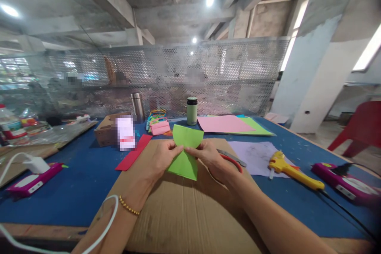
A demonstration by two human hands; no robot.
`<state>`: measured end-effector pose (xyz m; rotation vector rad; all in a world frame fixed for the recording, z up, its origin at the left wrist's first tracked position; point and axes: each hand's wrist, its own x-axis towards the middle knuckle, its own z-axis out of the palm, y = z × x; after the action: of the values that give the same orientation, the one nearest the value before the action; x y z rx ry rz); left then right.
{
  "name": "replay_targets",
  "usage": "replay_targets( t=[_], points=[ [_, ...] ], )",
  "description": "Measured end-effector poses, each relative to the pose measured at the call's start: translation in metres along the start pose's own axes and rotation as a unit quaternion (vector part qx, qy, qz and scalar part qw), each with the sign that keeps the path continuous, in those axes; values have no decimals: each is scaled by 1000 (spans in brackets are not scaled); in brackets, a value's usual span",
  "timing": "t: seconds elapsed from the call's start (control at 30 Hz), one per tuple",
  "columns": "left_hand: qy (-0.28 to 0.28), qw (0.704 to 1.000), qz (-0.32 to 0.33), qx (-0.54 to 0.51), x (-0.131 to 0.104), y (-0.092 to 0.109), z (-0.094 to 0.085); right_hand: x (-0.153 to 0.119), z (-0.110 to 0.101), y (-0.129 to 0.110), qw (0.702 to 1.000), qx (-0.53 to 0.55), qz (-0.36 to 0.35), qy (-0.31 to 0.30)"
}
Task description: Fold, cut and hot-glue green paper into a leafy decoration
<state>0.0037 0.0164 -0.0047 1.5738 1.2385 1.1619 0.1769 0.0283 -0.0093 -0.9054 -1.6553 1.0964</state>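
A bright green sheet of paper [186, 162] is held up over the cardboard [166, 214], pinched in at its middle so both ends flare out. My left hand [165, 156] grips its left edge between thumb and fingers. On the opposite edge, my right hand [210, 154] does the same, and the two thumb tips nearly meet at the paper's centre. Scissors with red handles [232, 160] lie beside my right hand, partly hidden by it. To the left of the cardboard is a red paper strip [133, 152].
A yellow glue gun [294, 172] rests partly on lilac paper [253, 154]. Purple power strips [37, 180] sit at both sides. Behind are pink paper [224, 123], a green tumbler [192, 112], a steel flask [137, 107], small paper bags [160, 126] and a cardboard box [105, 131].
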Motion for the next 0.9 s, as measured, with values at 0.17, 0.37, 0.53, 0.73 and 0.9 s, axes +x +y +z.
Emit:
replay_targets(
  t=[0.17, 0.37, 0.53, 0.73, 0.9],
  points=[
    [-42, 999, 10, 5, 3, -5, -3, 8, -20, -5, 996, -56, -21, 71],
    [-118, 990, 27, 76, 2, -13, 2, 6, -28, -2, 995, -91, -5, 30],
    [-85, 991, 53, 88, 3, -8, -7, 10, -31, 5, 997, -57, 13, 41],
    [143, 979, 52, -134, 19, -15, -14, 21, -50, 7, 979, 16, -11, 203],
    [-73, 978, -22, -196, 10, -20, 19, 22, -45, 13, 950, 30, -35, 309]
  ],
)
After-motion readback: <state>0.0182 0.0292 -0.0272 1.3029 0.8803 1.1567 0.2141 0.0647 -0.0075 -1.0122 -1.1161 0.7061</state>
